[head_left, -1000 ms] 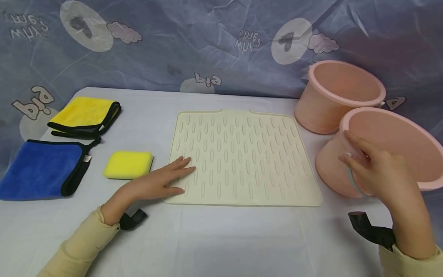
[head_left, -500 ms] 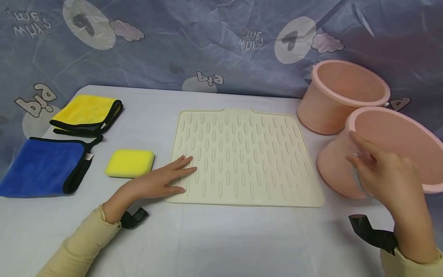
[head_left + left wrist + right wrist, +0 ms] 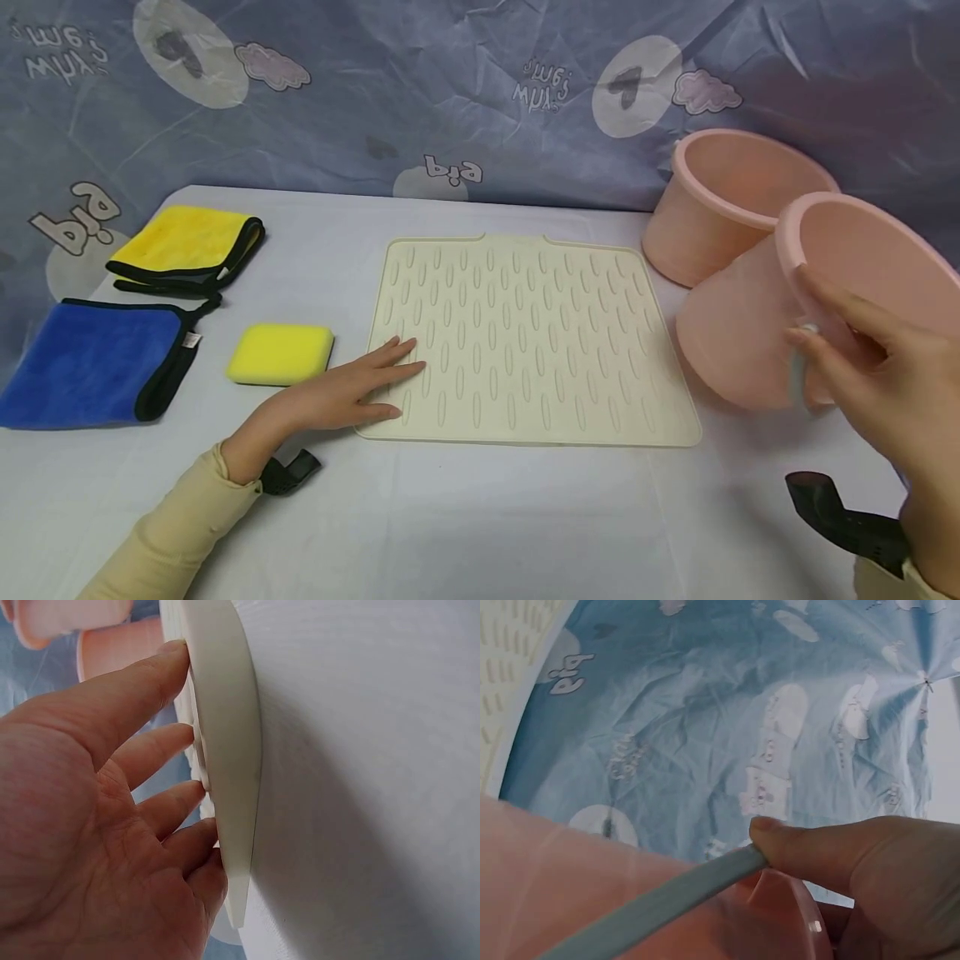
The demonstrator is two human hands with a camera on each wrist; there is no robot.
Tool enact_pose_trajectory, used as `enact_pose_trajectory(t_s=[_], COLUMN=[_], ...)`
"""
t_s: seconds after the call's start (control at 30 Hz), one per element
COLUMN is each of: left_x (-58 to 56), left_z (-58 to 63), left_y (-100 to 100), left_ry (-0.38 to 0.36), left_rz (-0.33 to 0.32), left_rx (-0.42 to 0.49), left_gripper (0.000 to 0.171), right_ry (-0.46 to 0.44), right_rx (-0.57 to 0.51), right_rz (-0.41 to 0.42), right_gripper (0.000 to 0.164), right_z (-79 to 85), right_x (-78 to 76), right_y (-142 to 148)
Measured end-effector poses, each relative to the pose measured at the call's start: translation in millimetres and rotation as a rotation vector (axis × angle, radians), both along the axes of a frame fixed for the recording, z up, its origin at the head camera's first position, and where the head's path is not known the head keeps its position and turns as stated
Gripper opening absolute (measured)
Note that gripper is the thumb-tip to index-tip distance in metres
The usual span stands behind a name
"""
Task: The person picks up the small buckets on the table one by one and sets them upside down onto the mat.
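My left hand point(image 3: 337, 396) lies with spread fingers on the left edge of a cream ribbed mat point(image 3: 525, 350). In the left wrist view, its fingertips touch the mat's raised face point(image 3: 225, 750). At the right, my right hand point(image 3: 892, 367) grips the rim of a pink bucket point(image 3: 742, 317), which is tilted. The right wrist view shows the thumb point(image 3: 802, 844) against the end of the bucket's grey handle point(image 3: 667, 900). The other fingers are mostly hidden behind the rim.
A second pink bucket point(image 3: 697, 217) stands behind the held one. On the left are a yellow sponge point(image 3: 281, 354), a folded yellow cloth point(image 3: 180, 242) and a folded blue cloth point(image 3: 90, 362). A patterned blue-grey sheet point(image 3: 465, 100) hangs behind the white table point(image 3: 487, 517).
The right hand has moved up and to the right, and the front bucket has risen and tilted with it. The left hand has stayed on the mat.
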State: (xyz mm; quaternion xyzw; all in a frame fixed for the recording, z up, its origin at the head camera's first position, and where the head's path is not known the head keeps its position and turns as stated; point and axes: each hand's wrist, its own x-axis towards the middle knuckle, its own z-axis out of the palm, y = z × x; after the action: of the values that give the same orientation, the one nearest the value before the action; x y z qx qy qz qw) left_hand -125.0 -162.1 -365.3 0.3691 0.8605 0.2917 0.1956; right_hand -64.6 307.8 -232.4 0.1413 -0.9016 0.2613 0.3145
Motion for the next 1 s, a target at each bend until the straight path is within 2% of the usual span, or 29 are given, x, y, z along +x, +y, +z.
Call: enact_pose_trajectory(t_s=[0.1, 0.37, 0.53, 0.67, 0.77, 0.83, 1.0], left_x=[-0.3, -0.1, 0.9, 1.6, 1.6, 1.5, 1.2], left_z=[-0.4, 0.8, 1.8, 2.2, 2.0, 1.6, -0.1], left_y=[0, 1, 1, 1, 2, 2, 2], left_ry=[0.0, -0.005, -0.013, -0.012, -0.008, -0.01, -0.01], left_rz=[0.0, 0.005, 0.009, 0.013, 0.014, 0.014, 0.016], left_rx=[0.0, 0.002, -0.003, -0.007, -0.006, -0.003, 0.004], left_gripper=[0.061, 0.061, 0.061, 0.061, 0.061, 0.061, 0.061], right_ry=[0.005, -0.044, -0.111, -0.21, -0.285, -0.322, -0.37], right_rx=[-0.036, -0.153, -0.291, -0.541, -0.747, -0.8, -0.876], right_rz=[0.066, 0.207, 0.43, 0.677, 0.898, 0.998, 1.169], right_gripper=[0.047, 0.046, 0.047, 0.05, 0.051, 0.051, 0.049], right_z=[2.5, 13.2, 15.7, 14.8, 11.4, 8.8, 3.0], right_x=[0.9, 1.6, -5.8, -16.0, -26.0, -31.7, -42.9], right_y=[5, 3, 2, -4, -10, -13, -19])
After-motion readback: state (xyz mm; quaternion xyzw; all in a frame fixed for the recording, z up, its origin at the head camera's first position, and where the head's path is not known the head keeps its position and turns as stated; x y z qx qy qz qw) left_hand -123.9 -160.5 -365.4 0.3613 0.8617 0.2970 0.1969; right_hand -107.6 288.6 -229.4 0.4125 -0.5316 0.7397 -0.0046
